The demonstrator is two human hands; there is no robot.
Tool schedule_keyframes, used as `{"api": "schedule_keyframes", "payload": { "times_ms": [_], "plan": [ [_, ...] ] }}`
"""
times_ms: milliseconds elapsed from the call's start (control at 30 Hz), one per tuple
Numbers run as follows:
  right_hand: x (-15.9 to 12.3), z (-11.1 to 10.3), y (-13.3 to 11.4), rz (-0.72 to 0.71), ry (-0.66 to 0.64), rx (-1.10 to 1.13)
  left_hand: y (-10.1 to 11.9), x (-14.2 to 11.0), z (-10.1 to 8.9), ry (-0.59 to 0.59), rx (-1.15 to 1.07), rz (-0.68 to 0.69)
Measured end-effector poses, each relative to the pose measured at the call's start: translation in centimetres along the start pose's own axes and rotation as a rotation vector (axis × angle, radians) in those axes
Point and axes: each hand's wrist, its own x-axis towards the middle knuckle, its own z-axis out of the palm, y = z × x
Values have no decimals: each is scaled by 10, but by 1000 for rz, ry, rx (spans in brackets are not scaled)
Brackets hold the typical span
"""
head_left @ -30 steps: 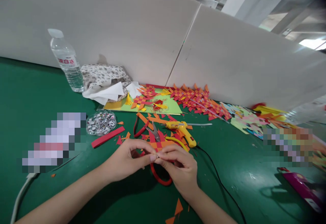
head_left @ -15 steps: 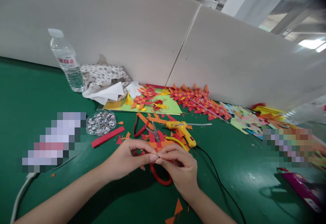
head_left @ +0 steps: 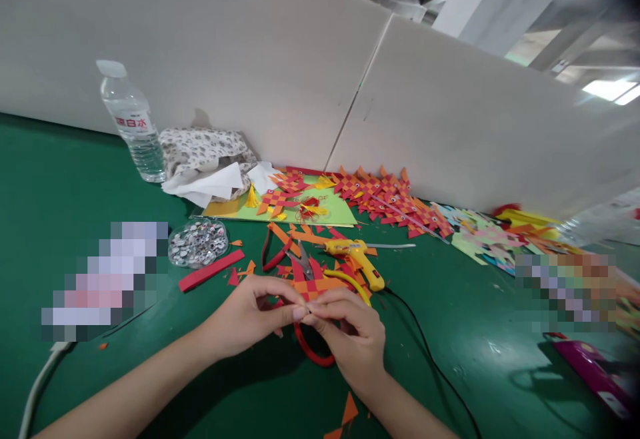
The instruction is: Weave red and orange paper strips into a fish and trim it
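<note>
My left hand (head_left: 263,310) and my right hand (head_left: 350,329) meet fingertip to fingertip above the green table. Thumbs and fingers of both are pinched together around a tiny dark speck, too small to name. Just behind and partly under them lies a woven orange and red paper piece (head_left: 323,287), partly hidden by my fingers. A red loop handle (head_left: 314,354) shows below the hands. Metal blades (head_left: 303,266) and a curved yellow handle (head_left: 356,284) lie beyond them. A yellow glue gun (head_left: 361,260) rests to the right, its black cord running toward me.
A clear container of googly eyes (head_left: 199,244) and a red paper strip (head_left: 211,271) are at left, near a water bottle (head_left: 133,122). Woven paper fish (head_left: 387,202) are heaped along the grey partition (head_left: 475,112). A purple tool (head_left: 593,369) lies at right.
Both hands stay pinched together, shifting only slightly left and down. The whole view has moved a little; nothing has been put down or picked up.
</note>
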Motion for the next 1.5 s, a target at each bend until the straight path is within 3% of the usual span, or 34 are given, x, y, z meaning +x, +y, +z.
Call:
{"api": "schedule_keyframes", "payload": {
  "times_ms": [333, 633, 1133, 1500],
  "plan": [
    [0, 3, -4, -111, -1, -7, -1, -2, 0, 13, -48, 15],
    [0, 0, -4, 72, 14, 97, 4, -2, 0, -23, -102, -13],
    [0, -2, 0, 18, -33, 70, 2, 0, 1, -51, -104, 39],
    [3, 3, 1, 327, 3, 344, 2, 1, 1, -11, -91, 32]
  ]
}}
